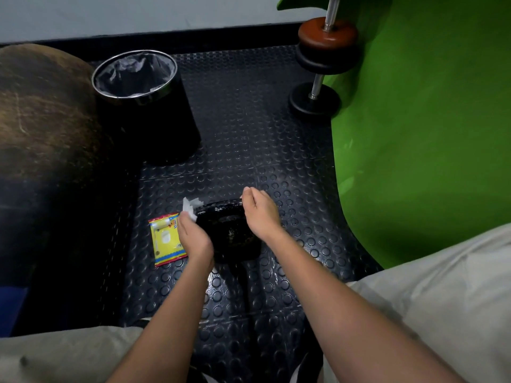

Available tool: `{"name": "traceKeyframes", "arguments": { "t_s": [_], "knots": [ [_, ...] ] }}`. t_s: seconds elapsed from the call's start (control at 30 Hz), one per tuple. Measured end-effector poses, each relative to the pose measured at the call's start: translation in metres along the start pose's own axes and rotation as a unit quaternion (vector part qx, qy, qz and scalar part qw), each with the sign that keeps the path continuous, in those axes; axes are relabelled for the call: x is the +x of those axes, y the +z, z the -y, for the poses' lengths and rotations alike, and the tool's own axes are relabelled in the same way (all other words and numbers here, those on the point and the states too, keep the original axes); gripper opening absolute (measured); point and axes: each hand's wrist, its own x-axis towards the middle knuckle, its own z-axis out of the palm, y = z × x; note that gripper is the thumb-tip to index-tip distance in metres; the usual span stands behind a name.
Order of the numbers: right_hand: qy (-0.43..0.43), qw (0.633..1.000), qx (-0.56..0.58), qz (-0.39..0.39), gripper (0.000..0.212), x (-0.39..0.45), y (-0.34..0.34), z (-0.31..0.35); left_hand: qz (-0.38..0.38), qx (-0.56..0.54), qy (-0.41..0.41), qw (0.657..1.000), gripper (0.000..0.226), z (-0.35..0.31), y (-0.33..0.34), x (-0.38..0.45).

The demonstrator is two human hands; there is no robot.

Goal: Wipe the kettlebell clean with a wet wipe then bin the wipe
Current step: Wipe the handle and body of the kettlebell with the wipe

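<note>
A black kettlebell [231, 233] stands on the studded rubber floor between my two hands. My left hand [193, 236] holds a white wet wipe [190, 207] against the left end of the kettlebell's handle. My right hand [260, 214] grips the right end of the handle with curled fingers. A black bin [138, 78] with a metal rim and a grey liner stands open farther off to the left.
A yellow pack of wipes [166, 240] lies flat just left of the kettlebell. A brown exercise ball [41, 111] fills the left side. A green ball [428, 120] and a dumbbell [320, 73] are at the right. My knees frame the bottom corners.
</note>
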Motion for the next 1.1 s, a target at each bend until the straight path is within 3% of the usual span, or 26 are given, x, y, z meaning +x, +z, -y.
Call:
{"name": "traceKeyframes", "arguments": {
  "t_s": [0.03,0.1,0.2,0.3,0.4,0.53,0.6,0.67,0.73,0.8,0.87,0.93,1.03,1.1],
  "knots": [
    [0.002,1.0,0.002,0.0,0.049,0.0,0.0,0.0,0.003,-0.035,-0.07,0.997,0.038,-0.003,-0.001,0.001],
    [0.003,1.0,0.005,0.001,0.049,0.0,0.0,0.001,0.038,-0.052,-0.122,0.99,0.025,-0.011,-0.004,0.001],
    [0.003,1.0,0.004,0.001,0.048,-0.001,-0.001,0.002,0.078,-0.019,-0.123,0.989,0.025,-0.012,-0.009,0.012],
    [0.004,1.0,0.0,0.002,0.046,-0.001,-0.001,0.003,0.06,0.079,-0.084,0.992,0.031,-0.014,-0.013,0.021],
    [0.007,1.0,-0.004,0.002,0.046,0.0,-0.001,0.002,0.048,0.249,0.049,0.966,0.035,-0.021,-0.013,0.016],
    [0.014,1.0,-0.002,0.005,0.049,0.0,-0.001,0.001,0.075,0.375,0.278,0.881,0.035,-0.03,-0.007,0.003],
    [0.013,1.0,-0.005,0.005,0.049,0.0,-0.001,0.002,0.099,0.435,0.376,0.812,0.035,-0.027,-0.003,0.005],
    [0.008,1.0,-0.013,0.002,0.048,0.0,-0.001,0.002,0.1,0.476,0.426,0.763,0.034,-0.021,0.001,0.004],
    [0.004,1.0,-0.016,-0.001,0.047,0.0,-0.002,0.002,0.091,0.46,0.459,0.754,0.035,-0.014,0.002,-0.002],
    [0.003,1.0,-0.015,-0.001,0.048,0.0,-0.001,0.001,0.084,0.407,0.481,0.772,0.035,-0.005,-0.003,-0.006],
    [0.0,1.0,-0.016,-0.003,0.048,0.0,-0.001,0.001,0.066,0.345,0.463,0.814,0.035,0.004,-0.007,-0.003],
    [-0.003,1.0,-0.015,-0.005,0.049,0.0,0.0,0.0,0.042,0.284,0.409,0.866,0.035,0.012,-0.007,0.0],
    [-0.005,1.0,-0.014,-0.009,0.049,0.0,0.0,0.0,0.017,0.215,0.33,0.919,0.033,0.014,-0.003,-0.005],
    [-0.006,1.0,-0.014,-0.009,0.049,0.0,0.001,0.0,0.012,0.166,0.233,0.958,0.032,0.015,-0.001,0.0]
  ]
}}
